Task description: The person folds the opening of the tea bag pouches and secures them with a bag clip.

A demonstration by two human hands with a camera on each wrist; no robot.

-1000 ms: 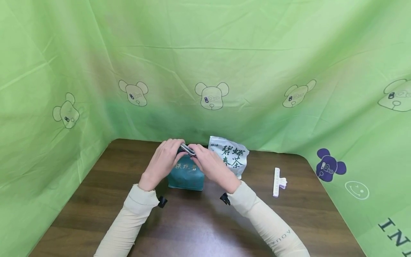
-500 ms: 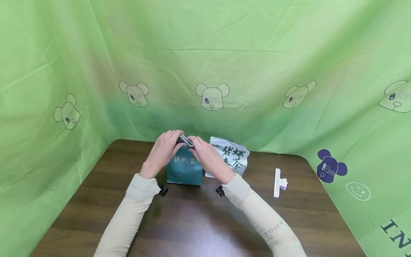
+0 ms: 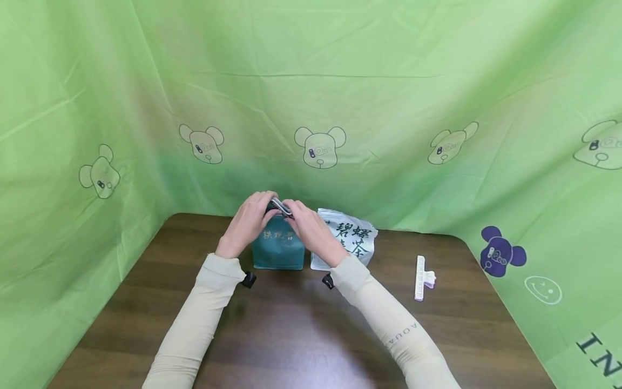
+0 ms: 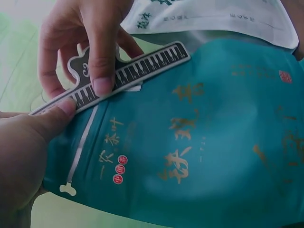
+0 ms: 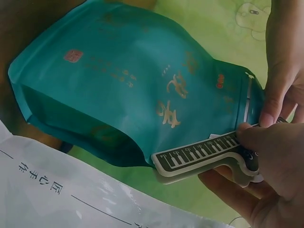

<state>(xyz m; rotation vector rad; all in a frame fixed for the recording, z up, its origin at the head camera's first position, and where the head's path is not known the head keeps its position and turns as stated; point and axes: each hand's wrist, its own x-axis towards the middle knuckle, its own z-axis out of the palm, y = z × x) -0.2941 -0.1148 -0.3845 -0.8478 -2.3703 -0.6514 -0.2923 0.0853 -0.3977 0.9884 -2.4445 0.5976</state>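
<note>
A teal tea bag (image 3: 278,249) with gold characters stands at the back of the table, its top between both hands. Slanting across its upper corner is a sealing clip (image 4: 154,65) with a black-and-white piano-key pattern. My right hand (image 3: 316,232) pinches this clip around its handle, thumb on the key-patterned bar. My left hand (image 3: 245,227) pinches the bag's top edge, with its thumb (image 4: 57,114) on the near end of the clip bar. A pale tear strip (image 4: 84,140) runs across the bag just below the left thumb.
Right beside the teal bag stands a silvery-white tea bag (image 3: 357,232) with dark green characters, partly behind my right hand. A white sealing clip (image 3: 420,278) lies farther right on the brown wooden table (image 3: 286,335). Green printed cloth (image 3: 389,178) hangs around the back and sides.
Both hands have moved farther back with the teal bag and the piano-key clip. The white bag and the white clip have stayed put.
</note>
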